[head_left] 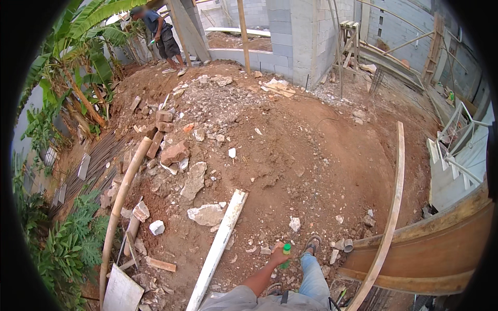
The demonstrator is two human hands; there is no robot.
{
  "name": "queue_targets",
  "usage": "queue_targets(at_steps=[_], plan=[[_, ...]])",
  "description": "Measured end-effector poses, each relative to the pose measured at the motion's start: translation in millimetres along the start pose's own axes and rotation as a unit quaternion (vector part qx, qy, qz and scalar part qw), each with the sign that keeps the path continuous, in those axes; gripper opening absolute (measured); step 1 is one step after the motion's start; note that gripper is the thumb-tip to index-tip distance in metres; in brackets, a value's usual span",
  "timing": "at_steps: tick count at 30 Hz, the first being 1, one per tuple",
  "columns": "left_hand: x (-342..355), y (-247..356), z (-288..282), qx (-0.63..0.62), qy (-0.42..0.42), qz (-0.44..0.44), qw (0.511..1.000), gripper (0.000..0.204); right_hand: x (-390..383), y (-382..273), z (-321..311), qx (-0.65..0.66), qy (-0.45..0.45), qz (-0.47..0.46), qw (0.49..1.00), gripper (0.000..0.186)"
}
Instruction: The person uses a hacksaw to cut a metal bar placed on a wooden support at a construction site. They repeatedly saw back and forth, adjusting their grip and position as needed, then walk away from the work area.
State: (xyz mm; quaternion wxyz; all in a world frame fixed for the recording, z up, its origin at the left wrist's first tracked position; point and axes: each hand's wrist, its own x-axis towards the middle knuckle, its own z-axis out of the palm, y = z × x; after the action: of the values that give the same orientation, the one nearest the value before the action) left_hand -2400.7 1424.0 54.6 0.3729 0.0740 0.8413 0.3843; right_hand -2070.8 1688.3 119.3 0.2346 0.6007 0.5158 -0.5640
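My left hand [279, 255] is closed around a small green bottle with a green cap [286, 249], held out in front of my body above the dirt. The cap and part of the green body show beside my fingers. My left forearm [259, 280] comes up from a grey sleeve. My right hand is out of sight. Below the bottle lie broken stones and my sandalled foot [314, 241], under a light blue trouser leg [314, 274].
A long white beam [218, 251], a bamboo pole [122, 199] and a wooden plank [391, 217] lie around me. Rubble [194, 181] and bricks [175, 153] cover the mound. Far left, another person [161, 36] stands by banana plants [78, 78]. A brown wooden panel [420, 254] borders the right.
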Motion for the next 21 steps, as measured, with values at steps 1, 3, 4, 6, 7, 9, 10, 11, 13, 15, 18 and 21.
queue_targets(at_steps=[1,3,4,6,7,9,10,11,13,15,18,21], plan=[[-15.9,-42.0,-9.7,0.134,0.002,-0.092,0.987,0.058,25.1,-27.3,-2.1,-0.003,-0.011,-0.011,1.0,0.058],[-69.3,-114.2,-37.0,0.161,0.023,-0.379,0.911,0.065,71.0,-81.4,-15.2,0.0,-0.031,-0.039,0.999,0.055],[-94.9,-135.9,-48.0,0.119,0.101,-0.462,0.873,0.065,91.0,-111.0,-24.6,0.003,-0.044,-0.054,0.998,0.054],[-149.3,-155.1,-74.9,0.032,0.175,-0.516,0.838,0.064,119.0,-175.7,-44.0,0.009,-0.071,-0.088,0.994,0.052],[-170.0,-152.1,-85.4,-0.006,0.198,-0.542,0.817,0.066,125.6,-208.8,-56.4,0.016,-0.075,-0.105,0.992,0.05],[-179.7,-122.5,-94.3,-0.025,0.266,-0.548,0.793,0.055,130.1,-282.6,-74.1,0.038,-0.056,-0.114,0.991,0.048],[-166.9,-100.6,-93.7,-0.014,0.279,-0.552,0.786,0.052,130.3,-321.4,-81.0,0.079,-0.073,-0.161,0.981,0.047],[-150.9,-75.0,-90.7,-0.008,0.29,-0.532,0.796,0.05,127.9,-358.2,-90.4,0.116,-0.073,-0.184,0.973,0.047],[-96.6,-16.1,-80.1,-0.103,0.264,-0.482,0.829,0.049,120.7,-417.2,-103.3,0.088,-0.094,-0.229,0.965,0.047],[-8.8,52.2,-70.1,-0.083,0.202,-0.423,0.879,0.056,114.5,-452.7,-111.5,0.039,-0.102,-0.276,0.955,0.047],[101.3,157.5,-56.8,-0.032,0.147,-0.318,0.936,0.08,119.9,-484.8,-127.4,-0.052,-0.067,-0.303,0.949,0.044],[168.9,232.6,-63.6,0.029,0.16,-0.215,0.963,0.079,136.8,-498.5,-148.2,-0.027,-0.071,-0.31,0.948,0.044]])
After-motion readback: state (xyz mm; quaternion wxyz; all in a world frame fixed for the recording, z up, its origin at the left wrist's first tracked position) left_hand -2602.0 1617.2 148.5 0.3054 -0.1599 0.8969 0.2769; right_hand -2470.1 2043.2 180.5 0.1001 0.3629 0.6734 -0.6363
